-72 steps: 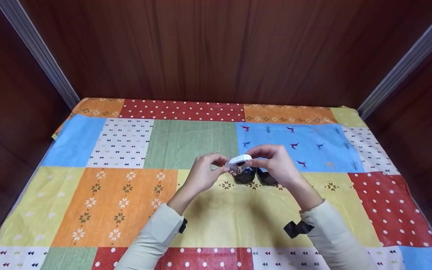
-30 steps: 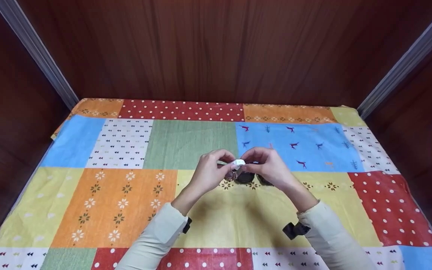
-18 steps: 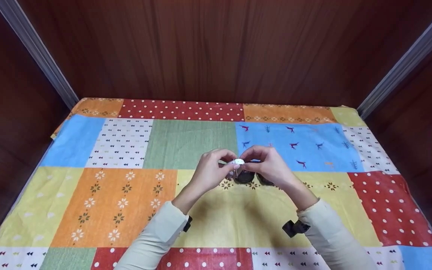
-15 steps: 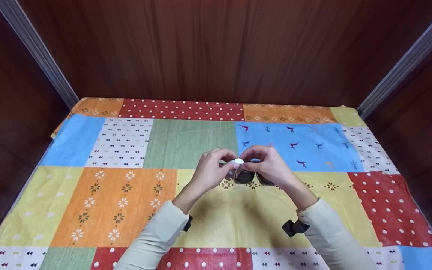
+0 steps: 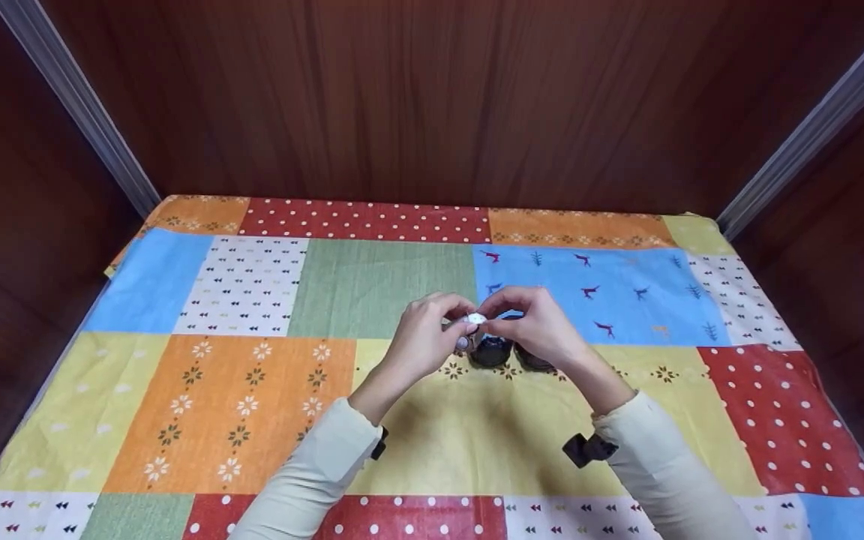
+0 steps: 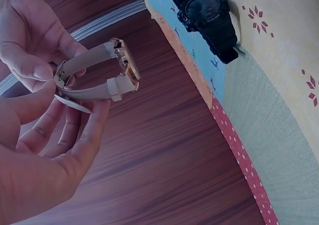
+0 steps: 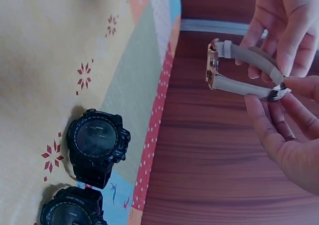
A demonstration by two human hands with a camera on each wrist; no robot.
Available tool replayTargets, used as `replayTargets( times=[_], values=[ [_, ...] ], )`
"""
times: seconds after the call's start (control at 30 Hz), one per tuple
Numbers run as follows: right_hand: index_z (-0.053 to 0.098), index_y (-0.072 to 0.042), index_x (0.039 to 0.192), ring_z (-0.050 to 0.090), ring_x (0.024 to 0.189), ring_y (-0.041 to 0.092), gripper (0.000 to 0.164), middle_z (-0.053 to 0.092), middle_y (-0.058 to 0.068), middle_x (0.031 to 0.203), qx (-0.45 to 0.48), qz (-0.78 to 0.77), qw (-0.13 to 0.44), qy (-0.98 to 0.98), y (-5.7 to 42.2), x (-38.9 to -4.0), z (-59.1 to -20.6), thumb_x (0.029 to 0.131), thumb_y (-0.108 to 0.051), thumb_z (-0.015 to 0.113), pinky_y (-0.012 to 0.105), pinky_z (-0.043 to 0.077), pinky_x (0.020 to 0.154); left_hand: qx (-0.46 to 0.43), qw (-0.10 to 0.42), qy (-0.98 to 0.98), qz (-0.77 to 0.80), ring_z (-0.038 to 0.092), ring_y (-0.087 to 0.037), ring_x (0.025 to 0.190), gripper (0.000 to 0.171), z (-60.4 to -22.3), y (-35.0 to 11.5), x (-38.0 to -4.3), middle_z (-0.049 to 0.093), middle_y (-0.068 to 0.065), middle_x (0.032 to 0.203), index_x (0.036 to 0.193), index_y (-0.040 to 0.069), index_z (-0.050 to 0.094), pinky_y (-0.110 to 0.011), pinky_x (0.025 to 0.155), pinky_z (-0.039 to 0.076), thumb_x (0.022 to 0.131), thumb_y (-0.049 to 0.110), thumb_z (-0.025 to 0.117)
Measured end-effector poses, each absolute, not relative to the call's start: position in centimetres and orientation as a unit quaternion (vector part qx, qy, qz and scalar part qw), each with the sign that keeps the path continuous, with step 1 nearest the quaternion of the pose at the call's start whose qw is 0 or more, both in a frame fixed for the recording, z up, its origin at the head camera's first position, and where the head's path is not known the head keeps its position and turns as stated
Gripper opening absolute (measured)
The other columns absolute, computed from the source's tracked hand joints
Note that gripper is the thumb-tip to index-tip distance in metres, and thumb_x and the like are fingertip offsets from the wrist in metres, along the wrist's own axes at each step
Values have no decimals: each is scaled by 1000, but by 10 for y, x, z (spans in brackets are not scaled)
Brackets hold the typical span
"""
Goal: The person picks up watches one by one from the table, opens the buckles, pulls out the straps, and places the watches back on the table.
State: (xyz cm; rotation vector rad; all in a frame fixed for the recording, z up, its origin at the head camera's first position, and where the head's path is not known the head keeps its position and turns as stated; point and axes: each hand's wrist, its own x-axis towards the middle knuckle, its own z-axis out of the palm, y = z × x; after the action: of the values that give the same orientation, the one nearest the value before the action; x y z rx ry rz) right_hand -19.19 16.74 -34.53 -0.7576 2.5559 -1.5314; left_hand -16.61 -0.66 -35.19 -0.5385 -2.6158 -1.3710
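A wristwatch with a white strap [image 7: 244,88] and a gold-coloured case [image 6: 128,68] is held up above the table between both hands. The strap bends into a loop, its two ends meeting at the metal buckle [image 7: 277,92]. My left hand [image 5: 424,337] pinches the strap by the buckle, thumb on top and fingers below in the left wrist view, where a free strap end [image 6: 73,104] pokes past. From the other side my right hand [image 5: 541,330] pinches the buckle end with thumb and index finger. In the head view the fingers hide most of the watch.
Two black digital watches lie side by side on the table just beyond the hands: one on the left [image 5: 490,354] and one on the right [image 5: 535,360]. A patchwork cloth [image 5: 237,412] covers the table, with dark wooden panels [image 5: 432,105] behind and at both sides.
The hands have come closer together since the earliest frame. The white watch has turned, its strap ends now brought together between the fingertips. Over the last half second the hands shift only slightly.
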Motion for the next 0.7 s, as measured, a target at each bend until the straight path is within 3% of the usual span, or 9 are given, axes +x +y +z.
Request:
replayTargets(
  times=[0.43, 0.7],
  values=[
    [70, 0, 85, 60, 80, 20, 10, 65, 9, 83, -256, -487, 35, 834, 168, -195, -346, 76, 1, 67, 40, 47, 77, -174, 76, -876, -444, 59, -16, 83, 7, -356, -5, -168, 63, -3, 86, 89, 6, 67, -30, 75, 47, 86, 9, 62],
    [69, 2, 87, 60, 81, 22, 11, 66, 12, 84, -262, -486, 39, 833, 168, -199, -347, 76, -1, 69, 32, 47, 75, -171, 82, -881, -433, 58, -16, 82, 6, -356, -4, -168, 62, -3, 86, 88, 6, 67, -30, 74, 45, 85, 9, 62]
  ],
)
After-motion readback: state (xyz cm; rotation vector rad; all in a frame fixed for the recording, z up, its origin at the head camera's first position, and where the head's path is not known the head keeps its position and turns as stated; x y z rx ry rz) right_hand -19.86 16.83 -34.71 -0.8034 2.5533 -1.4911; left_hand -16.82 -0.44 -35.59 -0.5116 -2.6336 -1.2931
